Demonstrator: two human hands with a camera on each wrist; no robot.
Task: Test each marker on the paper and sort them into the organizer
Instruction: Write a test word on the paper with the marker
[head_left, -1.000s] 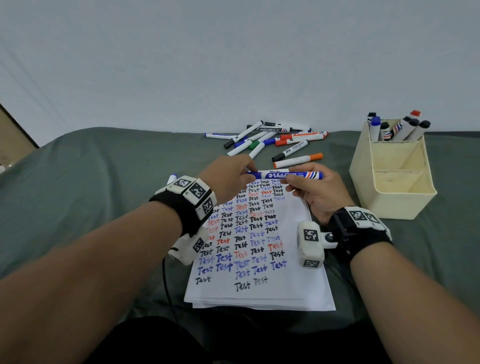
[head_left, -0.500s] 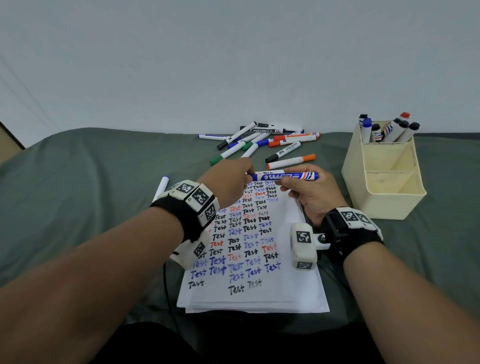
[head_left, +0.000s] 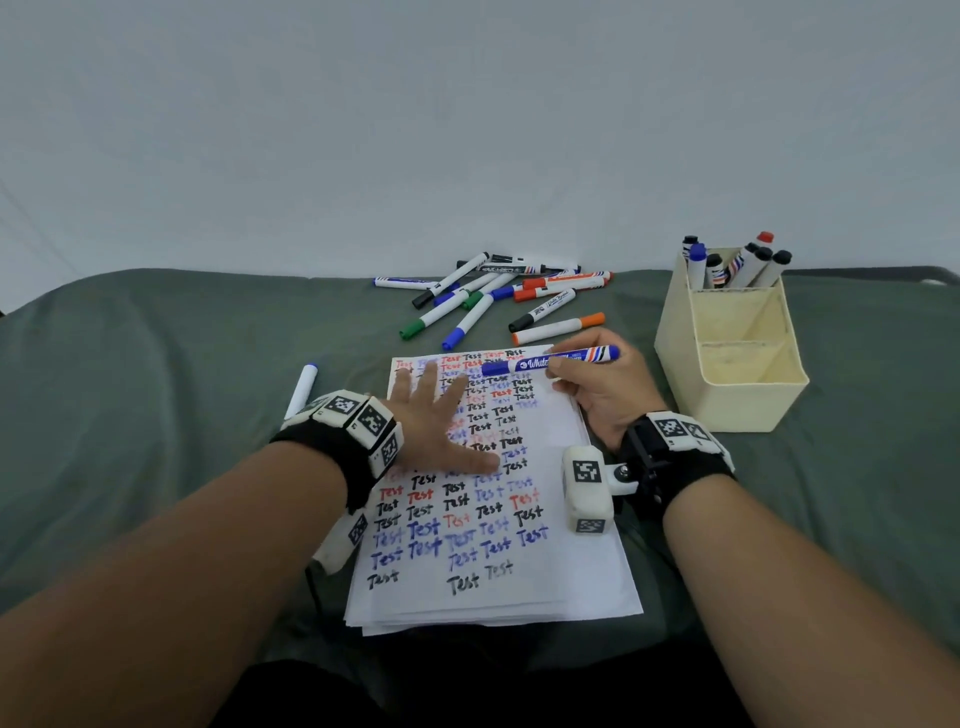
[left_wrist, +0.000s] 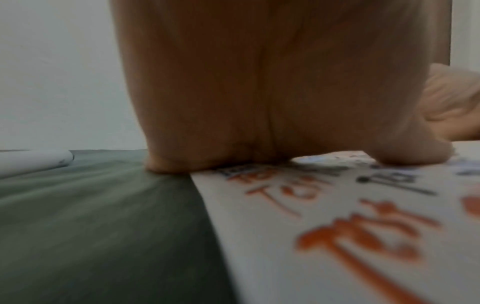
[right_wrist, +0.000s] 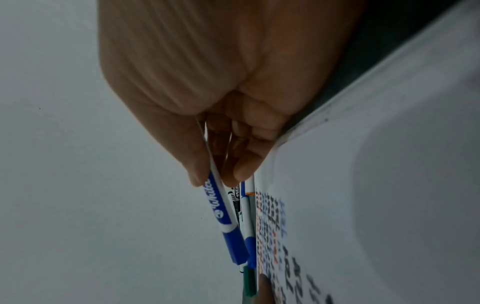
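Head view: left hand (head_left: 431, 426) flat, fingers spread on paper (head_left: 550, 582); right hand (head_left: 597, 395) pinching blue marker (head_left: 550, 359) over paper's far edge.

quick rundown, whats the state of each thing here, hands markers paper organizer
left hand: open, flat on the paper
right hand: grips the blue marker
blue marker: capped, held level over the paper
paper: covered in test words
organizer: upright, markers in back compartment only
loose markers: capped, piled on the cloth
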